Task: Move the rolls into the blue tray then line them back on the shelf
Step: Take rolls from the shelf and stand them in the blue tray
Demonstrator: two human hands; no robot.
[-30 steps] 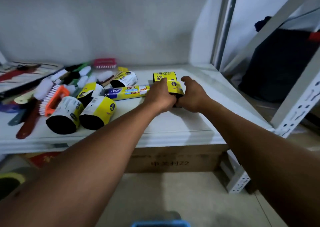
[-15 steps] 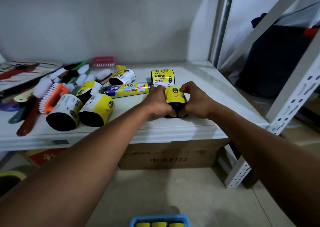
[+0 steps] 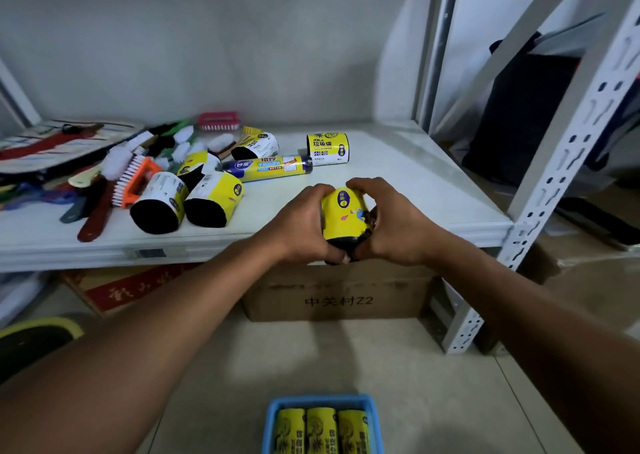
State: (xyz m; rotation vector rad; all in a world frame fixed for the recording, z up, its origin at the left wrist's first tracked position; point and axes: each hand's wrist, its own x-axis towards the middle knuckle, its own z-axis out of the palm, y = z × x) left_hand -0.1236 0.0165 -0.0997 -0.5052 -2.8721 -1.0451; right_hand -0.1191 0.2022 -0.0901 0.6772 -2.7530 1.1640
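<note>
The white shelf (image 3: pixel 398 183) fills the middle of the view, with a cardboard box (image 3: pixel 339 298) on the floor under its front edge. Nearer the person, at the bottom of the view, sits the blue tray (image 3: pixel 272 422), cut off by the frame. Three rolls (image 3: pixel 322 429) lie in it side by side, touching, their long axes running away from the person. On the left of the shelf a heap of brushes (image 3: pixel 135 180) lies beside the loose rolls (image 3: pixel 214 201). Two of these lie on their sides near the front with black ends toward the person, one long roll (image 3: pixel 266 168) lies crosswise behind them, two more sit further back, and one upright roll (image 3: pixel 327 148) stands apart to the right.

Both hands meet at the shelf's front edge. The left hand (image 3: pixel 304 225) and right hand (image 3: pixel 398 225) form one closed grip, fingers curled round the held roll (image 3: pixel 343 214) from either side. That roll stands roughly upright, yellow wrapper on top and black end down, and looks clear of the shelf as far as I can judge.

The coming move turns on this: the tray lies almost straight below the grip and closer to the person, with neither hand clearly nearer. I judge the roll must tip from upright to lying, to match the three; whether room remains beside them is hidden
</note>
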